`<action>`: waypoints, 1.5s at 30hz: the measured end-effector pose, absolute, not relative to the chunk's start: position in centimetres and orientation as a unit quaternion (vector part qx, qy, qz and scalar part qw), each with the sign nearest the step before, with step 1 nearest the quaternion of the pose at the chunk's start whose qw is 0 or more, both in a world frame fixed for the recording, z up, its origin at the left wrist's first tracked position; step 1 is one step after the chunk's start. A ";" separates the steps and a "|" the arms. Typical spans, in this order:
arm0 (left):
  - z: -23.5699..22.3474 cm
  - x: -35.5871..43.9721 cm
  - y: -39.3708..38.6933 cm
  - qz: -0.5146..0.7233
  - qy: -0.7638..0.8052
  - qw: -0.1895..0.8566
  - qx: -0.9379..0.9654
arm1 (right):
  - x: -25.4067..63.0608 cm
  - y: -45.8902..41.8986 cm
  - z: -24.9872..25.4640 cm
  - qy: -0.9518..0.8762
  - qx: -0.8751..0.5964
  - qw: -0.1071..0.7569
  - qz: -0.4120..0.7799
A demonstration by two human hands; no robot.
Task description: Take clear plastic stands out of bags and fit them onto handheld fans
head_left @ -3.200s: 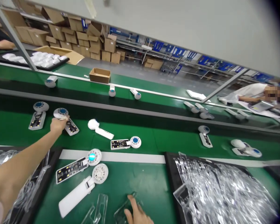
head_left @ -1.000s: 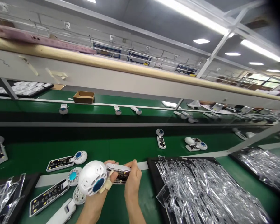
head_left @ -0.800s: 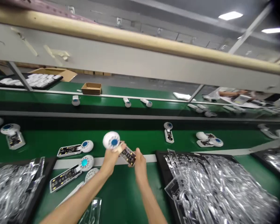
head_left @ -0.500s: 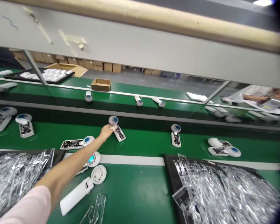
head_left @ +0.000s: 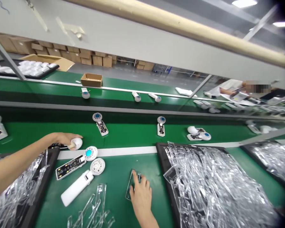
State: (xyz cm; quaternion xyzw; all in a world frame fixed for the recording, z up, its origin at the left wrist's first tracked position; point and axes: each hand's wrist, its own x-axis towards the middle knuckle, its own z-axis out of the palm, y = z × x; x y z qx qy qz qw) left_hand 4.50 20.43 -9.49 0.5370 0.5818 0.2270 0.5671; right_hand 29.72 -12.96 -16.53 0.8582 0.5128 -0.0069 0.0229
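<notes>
My left hand [head_left: 64, 139] is closed around the white round head of a handheld fan [head_left: 77, 143] at the edge of the green belt. Part of that fan's exposed circuit board shows below the fingers. My right hand [head_left: 142, 191] grips a clear plastic part [head_left: 129, 189] on the green table, thumb and fingers on it. Between the hands lie an open fan with a lit blue centre [head_left: 72, 165] and a closed white fan [head_left: 78, 187]. Several loose clear plastic parts [head_left: 101, 193] are near the front edge.
Black trays heaped with clear plastic parts [head_left: 211, 183] stand on both sides. Open fans lie along the belt [head_left: 128, 134], including one fan [head_left: 102, 127] left of centre. A shelf board [head_left: 123, 34] hangs overhead. Across the line, a person [head_left: 230, 87] sits at the far right.
My left hand has left the open fan near mid-belt and come back to a nearer one, whose head is now in its grasp. My right hand has come into view on a clear part.
</notes>
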 end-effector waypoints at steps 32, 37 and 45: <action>-2.7 22.8 4.0 0.283 0.458 0.694 0.477 | 29.6 -5.7 -9.3 0.530 0.800 -0.260 0.107; -1.8 23.1 3.8 0.322 0.466 0.696 0.441 | 30.1 -6.2 -9.9 0.536 0.795 -0.268 0.093; -3.4 22.0 2.5 0.323 0.339 0.787 0.402 | 31.6 -7.5 -8.0 0.565 0.726 -0.390 -0.036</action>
